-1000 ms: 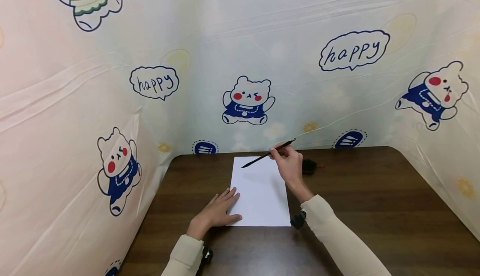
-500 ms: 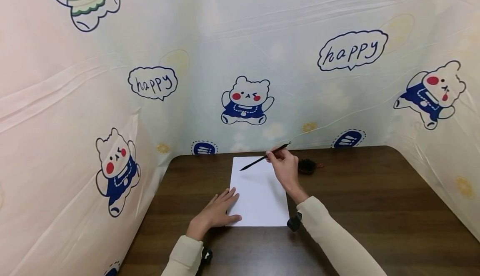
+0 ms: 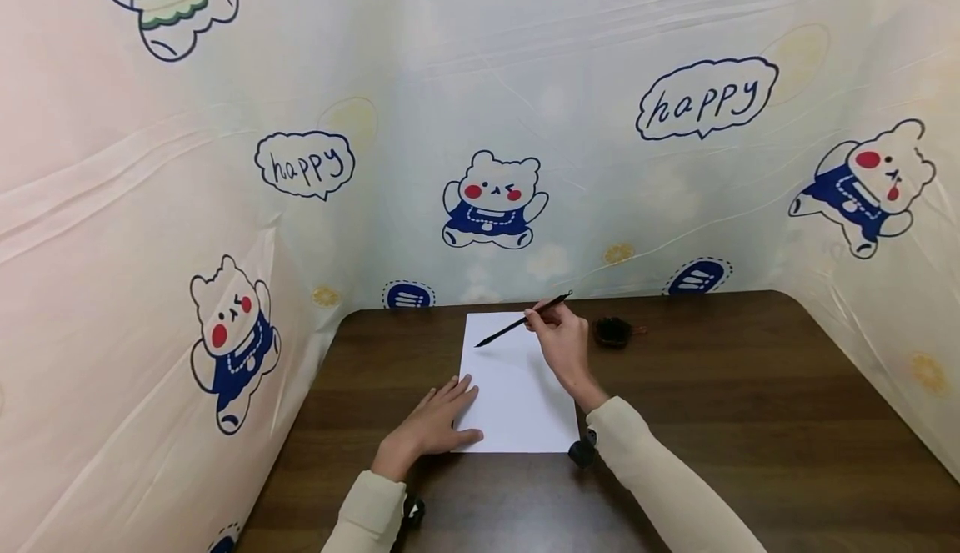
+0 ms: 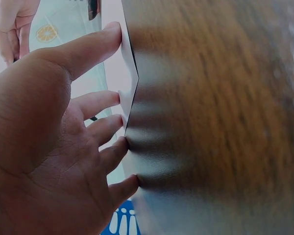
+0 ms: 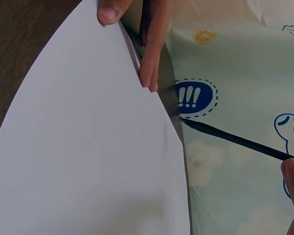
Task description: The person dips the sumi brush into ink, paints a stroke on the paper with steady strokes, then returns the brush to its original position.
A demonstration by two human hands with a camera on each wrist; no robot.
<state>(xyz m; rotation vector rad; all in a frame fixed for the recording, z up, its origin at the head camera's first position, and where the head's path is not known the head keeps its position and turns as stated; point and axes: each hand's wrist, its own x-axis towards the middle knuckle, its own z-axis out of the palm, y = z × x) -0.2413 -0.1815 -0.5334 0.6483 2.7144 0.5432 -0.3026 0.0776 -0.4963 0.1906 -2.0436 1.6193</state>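
Note:
A white sheet of paper [image 3: 517, 394] lies on the table, with no marks visible on it. My left hand [image 3: 433, 424] rests on its lower left edge, fingers spread; in the left wrist view the thumb [image 4: 95, 49] and fingertips press down along the paper's edge. Over the upper right of the sheet, my right hand [image 3: 562, 344] pinches a slim black writing brush [image 3: 504, 334] with a loop at its top end. The brush slants down to the left, its dark tip [image 5: 188, 122] near the upper left of the sheet. Whether the tip touches the paper I cannot tell.
A small black dish-like object [image 3: 612, 332] with a reddish bit at its side sits right of the paper, near the back of the brown wooden table [image 3: 750, 403]. Patterned cloth [image 3: 487, 77] with bears and "happy" bubbles hangs around the table's back and sides.
My right hand has moved slightly left and toward me, bringing the brush tip lower over the paper. More of the black dish-like object shows. My left hand stays in place.

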